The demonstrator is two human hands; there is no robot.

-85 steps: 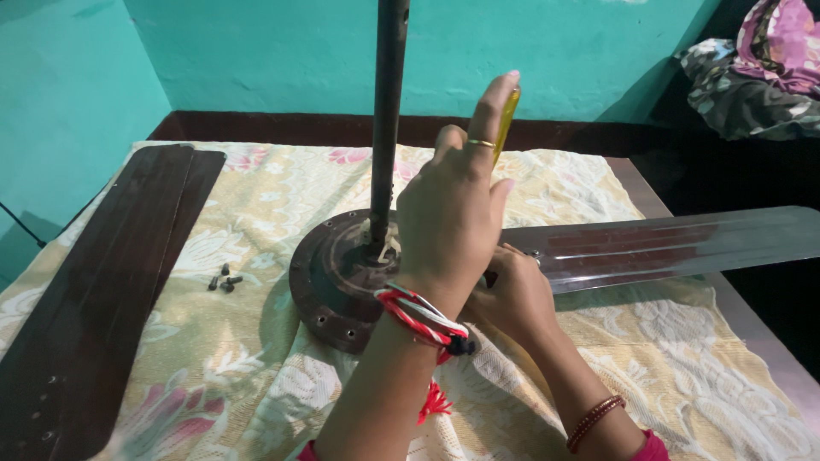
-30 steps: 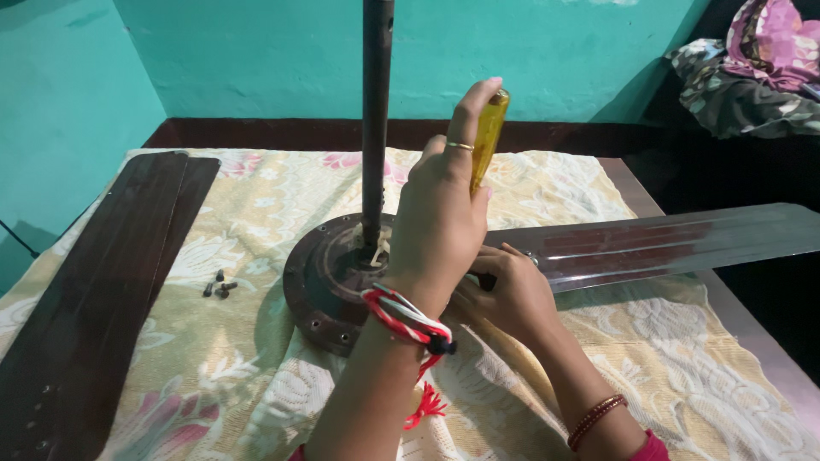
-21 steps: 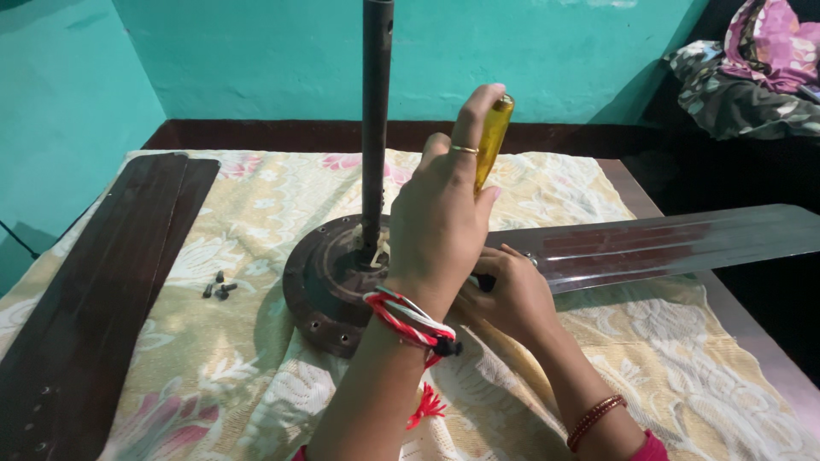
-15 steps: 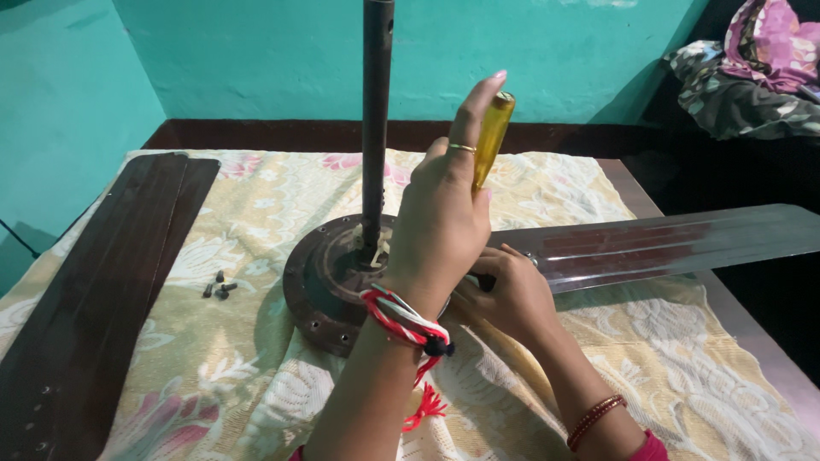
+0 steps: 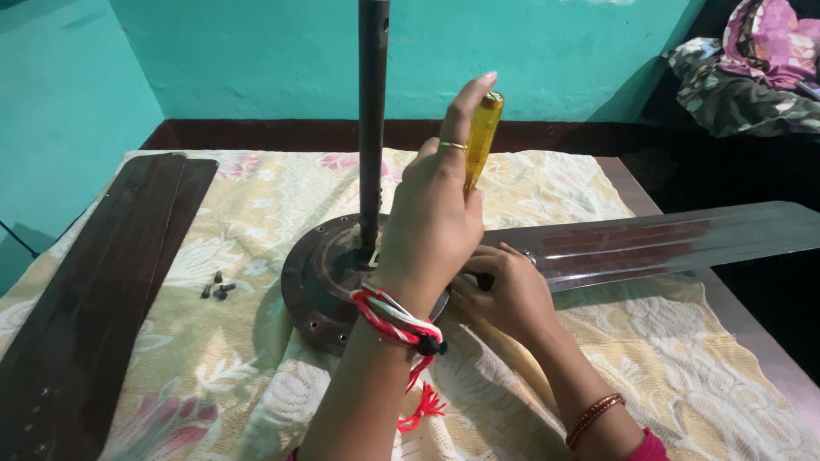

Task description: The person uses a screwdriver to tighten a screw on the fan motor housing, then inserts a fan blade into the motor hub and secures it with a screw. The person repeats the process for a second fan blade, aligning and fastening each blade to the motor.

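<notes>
My left hand (image 5: 431,226), with a red and white thread at the wrist, grips the yellow handle of a screwdriver (image 5: 483,128) that stands upright, index finger stretched up along it. Below it my right hand (image 5: 512,294) is curled around the screwdriver's lower end, where a long shiny fan blade (image 5: 666,243) meets the round dark fan motor (image 5: 320,273). The tip itself is hidden by my hands. A dark rod (image 5: 372,102) rises straight up from the motor's middle.
Two detached dark fan blades (image 5: 102,282) lie stacked along the left side of the flowered yellow cloth (image 5: 256,376). Several small dark screws (image 5: 218,288) lie between them and the motor. A pile of clothes (image 5: 752,68) sits at the back right, before a turquoise wall.
My left hand's fingers have shifted on the yellow handle, opening and closing around it as it turns slightly. My right hand, the motor and the blade have stayed in place.
</notes>
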